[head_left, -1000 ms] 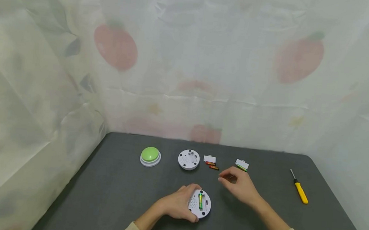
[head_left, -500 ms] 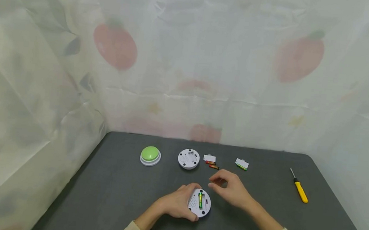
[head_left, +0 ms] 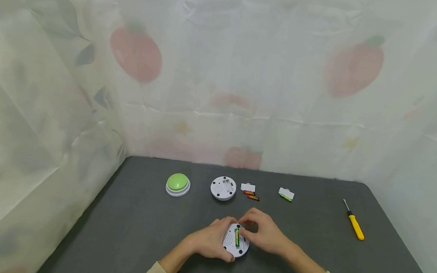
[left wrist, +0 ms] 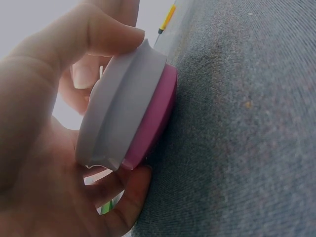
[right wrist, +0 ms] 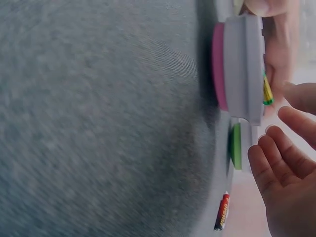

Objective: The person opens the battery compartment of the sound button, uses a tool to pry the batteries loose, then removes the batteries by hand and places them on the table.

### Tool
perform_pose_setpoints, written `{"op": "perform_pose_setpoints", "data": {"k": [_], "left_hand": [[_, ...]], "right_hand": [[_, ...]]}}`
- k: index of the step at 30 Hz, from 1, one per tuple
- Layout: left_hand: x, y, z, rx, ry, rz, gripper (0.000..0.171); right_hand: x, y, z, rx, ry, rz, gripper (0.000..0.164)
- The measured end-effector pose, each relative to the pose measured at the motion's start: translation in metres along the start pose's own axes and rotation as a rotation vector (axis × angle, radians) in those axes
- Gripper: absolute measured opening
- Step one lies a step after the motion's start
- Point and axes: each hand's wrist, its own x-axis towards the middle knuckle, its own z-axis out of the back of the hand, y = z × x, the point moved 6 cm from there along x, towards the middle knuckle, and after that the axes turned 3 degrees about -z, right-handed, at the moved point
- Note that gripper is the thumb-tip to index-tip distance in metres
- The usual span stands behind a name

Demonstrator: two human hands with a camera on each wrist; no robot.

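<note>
My left hand (head_left: 214, 240) grips a round white push-button unit (head_left: 229, 243) around its rim. The unit lies underside up; its pink dome (left wrist: 157, 116) faces the table in the left wrist view. A green battery (head_left: 237, 238) sits in the battery compartment on the upturned face. My right hand (head_left: 266, 232) is at the unit's right side, with thumb (right wrist: 301, 96) and index fingertip close to the battery's end. Nothing shows between those fingers in the right wrist view, and the other fingers are loosely bent.
Behind stand a green-domed button (head_left: 177, 183) and an upturned white unit with a green dome (head_left: 223, 189). Two white covers lie there, one (head_left: 248, 187) by red-black batteries (head_left: 253, 197), the other (head_left: 287, 192) by a green battery (head_left: 285, 198). A yellow screwdriver (head_left: 356, 226) lies right.
My right hand has moved left and slightly down, from beside the far batteries to the unit's battery compartment. The left hand and the unit have stayed in place.
</note>
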Motion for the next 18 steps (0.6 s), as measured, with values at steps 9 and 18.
{"op": "perform_pose_setpoints", "data": {"k": [9,18], "left_hand": [[-0.001,0.0,0.0,-0.023,0.006,0.001,0.088],[-0.001,0.001,0.0,-0.026,-0.002,-0.005,0.088]], "right_hand": [[-0.002,-0.003,-0.012,-0.016,0.047,-0.021,0.018],[-0.002,0.001,-0.009,-0.035,0.033,0.006,0.015]]}}
